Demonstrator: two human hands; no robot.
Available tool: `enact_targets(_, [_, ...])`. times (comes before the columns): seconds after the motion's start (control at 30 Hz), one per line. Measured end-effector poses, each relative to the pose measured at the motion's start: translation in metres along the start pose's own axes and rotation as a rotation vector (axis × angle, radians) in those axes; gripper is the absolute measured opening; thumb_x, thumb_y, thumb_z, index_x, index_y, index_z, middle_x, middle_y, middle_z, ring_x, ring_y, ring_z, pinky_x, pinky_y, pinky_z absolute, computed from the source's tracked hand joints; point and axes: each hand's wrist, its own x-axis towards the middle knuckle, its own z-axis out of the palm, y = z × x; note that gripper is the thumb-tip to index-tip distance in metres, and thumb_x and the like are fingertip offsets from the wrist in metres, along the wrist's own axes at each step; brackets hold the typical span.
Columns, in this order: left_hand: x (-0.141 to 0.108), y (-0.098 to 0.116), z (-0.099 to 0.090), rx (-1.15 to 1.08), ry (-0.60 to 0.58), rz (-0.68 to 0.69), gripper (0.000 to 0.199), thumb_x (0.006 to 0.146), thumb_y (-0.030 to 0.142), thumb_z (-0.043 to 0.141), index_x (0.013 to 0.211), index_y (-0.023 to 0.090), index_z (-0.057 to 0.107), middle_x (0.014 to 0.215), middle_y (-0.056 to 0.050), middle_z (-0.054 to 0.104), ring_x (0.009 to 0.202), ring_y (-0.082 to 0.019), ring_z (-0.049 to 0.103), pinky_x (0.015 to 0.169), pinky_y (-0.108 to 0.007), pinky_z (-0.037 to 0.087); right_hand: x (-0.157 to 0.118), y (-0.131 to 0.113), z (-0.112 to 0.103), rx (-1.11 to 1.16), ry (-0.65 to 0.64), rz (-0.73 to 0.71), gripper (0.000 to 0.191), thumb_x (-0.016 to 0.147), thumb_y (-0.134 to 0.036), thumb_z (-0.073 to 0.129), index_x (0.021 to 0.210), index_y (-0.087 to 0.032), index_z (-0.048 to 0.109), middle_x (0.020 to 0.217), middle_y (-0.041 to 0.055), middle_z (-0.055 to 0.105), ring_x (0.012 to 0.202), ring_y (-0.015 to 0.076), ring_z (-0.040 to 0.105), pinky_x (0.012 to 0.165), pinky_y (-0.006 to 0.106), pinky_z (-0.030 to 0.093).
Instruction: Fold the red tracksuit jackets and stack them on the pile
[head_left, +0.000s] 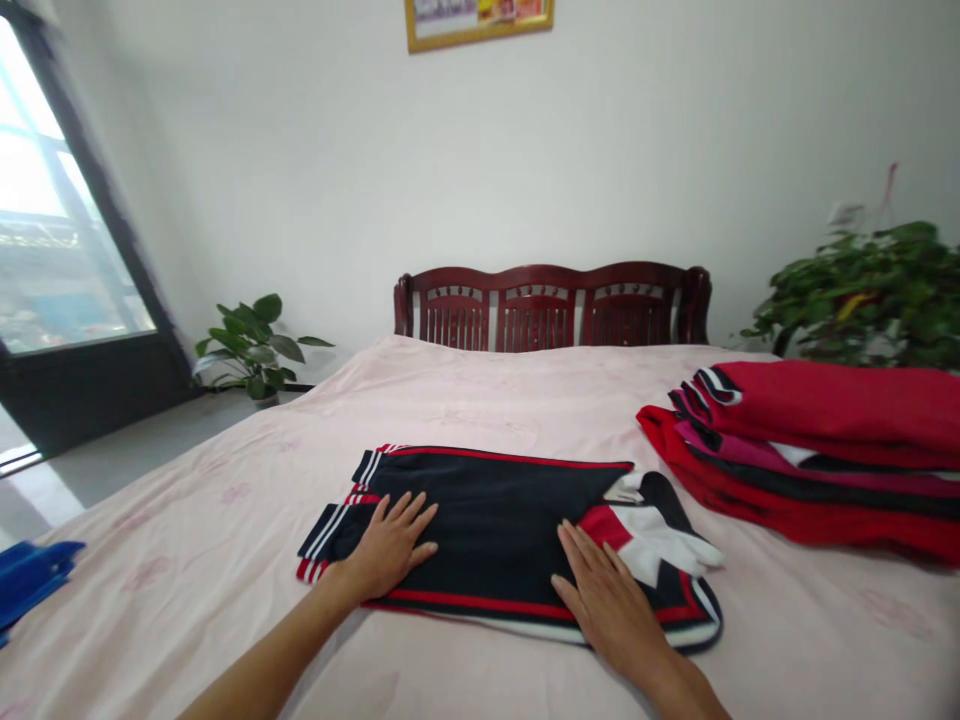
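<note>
A folded navy garment (487, 520) with red edging, striped cuffs and white and red parts lies flat on the bed. My left hand (390, 548) rests palm down on its left part, close to the striped cuffs (322, 535), fingers spread. On the right part lies my right hand (604, 598), also flat with fingers out, beside the white and red section (643, 540). Neither hand grips the cloth. What is folded underneath is mostly hidden.
A stack of folded red, magenta and dark clothes (817, 450) sits at the right on the pink bedsheet (225, 560). Blue cloth (34, 580) shows at the left edge. Behind are a wooden headboard (536, 310) and potted plants (255, 345) on both sides.
</note>
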Motion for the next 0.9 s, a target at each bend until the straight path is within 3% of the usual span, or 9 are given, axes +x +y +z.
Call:
enact_targets(0.1, [-0.015, -0.029, 0.002, -0.003, 0.049, -0.071, 0.058, 0.097, 0.054, 0.040, 0.149, 0.029, 0.043, 0.156, -0.010, 0.042, 0.145, -0.033, 0.035, 0.117, -0.056, 0.024, 0.000, 0.003, 0.004, -0.021, 0.043, -0.023, 0.065, 0.098, -0.055, 0.036, 0.150, -0.017, 0.041, 0.154, 0.0106, 0.043, 0.141, 0.0267, 0.042, 0.114, 0.049, 0.036])
enact_targets(0.2, [-0.026, -0.055, 0.002, -0.017, 0.091, -0.262, 0.056, 0.094, 0.049, 0.047, 0.145, 0.027, 0.050, 0.155, -0.011, 0.043, 0.144, -0.035, 0.036, 0.118, -0.057, 0.022, 0.000, 0.004, 0.004, -0.046, 0.054, -0.033, 0.065, 0.098, -0.055, 0.036, 0.150, -0.016, 0.042, 0.154, 0.0111, 0.043, 0.140, 0.0267, 0.043, 0.113, 0.049, 0.037])
enact_targets(0.37, [-0.034, -0.094, 0.005, -0.331, 0.055, -0.584, 0.064, 0.094, 0.047, 0.037, 0.148, 0.012, 0.042, 0.148, -0.016, 0.052, 0.134, -0.026, 0.052, 0.112, -0.037, 0.038, -0.001, 0.005, 0.004, -0.045, 0.074, -0.050, 0.064, 0.097, -0.055, 0.038, 0.150, -0.018, 0.043, 0.153, 0.0105, 0.045, 0.138, 0.0263, 0.045, 0.113, 0.048, 0.038])
enact_targets(0.47, [-0.032, -0.106, 0.007, -0.410, 0.077, -0.713, 0.071, 0.089, 0.049, 0.043, 0.145, 0.004, 0.043, 0.143, -0.022, 0.055, 0.133, -0.030, 0.052, 0.112, -0.039, 0.038, -0.001, 0.005, 0.005, -0.042, 0.087, -0.052, 0.063, 0.098, -0.054, 0.038, 0.150, -0.018, 0.042, 0.152, 0.0105, 0.046, 0.138, 0.0258, 0.046, 0.113, 0.048, 0.039])
enact_targets(0.63, [-0.022, -0.109, -0.004, -0.629, 0.117, -0.815, 0.078, 0.073, 0.049, 0.068, 0.136, 0.006, 0.052, 0.128, -0.022, 0.066, 0.118, -0.035, 0.063, 0.101, -0.042, 0.048, -0.001, 0.005, 0.006, -0.049, 0.112, -0.059, 0.063, 0.097, -0.053, 0.039, 0.149, -0.019, 0.043, 0.151, 0.0107, 0.047, 0.137, 0.0258, 0.047, 0.112, 0.048, 0.039])
enact_targets(0.77, [-0.018, -0.113, -0.018, -1.221, -0.071, -0.836, 0.070, 0.062, 0.056, 0.081, 0.112, 0.010, 0.067, 0.106, -0.017, 0.076, 0.100, -0.034, 0.072, 0.085, -0.038, 0.058, -0.001, 0.005, 0.005, -0.066, 0.134, -0.073, 0.062, 0.097, -0.054, 0.040, 0.149, -0.020, 0.043, 0.151, 0.0102, 0.048, 0.136, 0.0255, 0.048, 0.111, 0.046, 0.041])
enact_targets(0.9, [-0.021, -0.118, -0.027, -1.629, -0.291, -0.765, 0.059, 0.061, 0.054, 0.084, 0.102, 0.012, 0.072, 0.097, -0.016, 0.078, 0.093, -0.032, 0.074, 0.086, -0.040, 0.059, -0.002, 0.006, 0.004, -0.093, 0.135, -0.084, 0.062, 0.097, -0.054, 0.040, 0.148, -0.018, 0.044, 0.150, 0.0103, 0.049, 0.135, 0.0253, 0.049, 0.109, 0.046, 0.043])
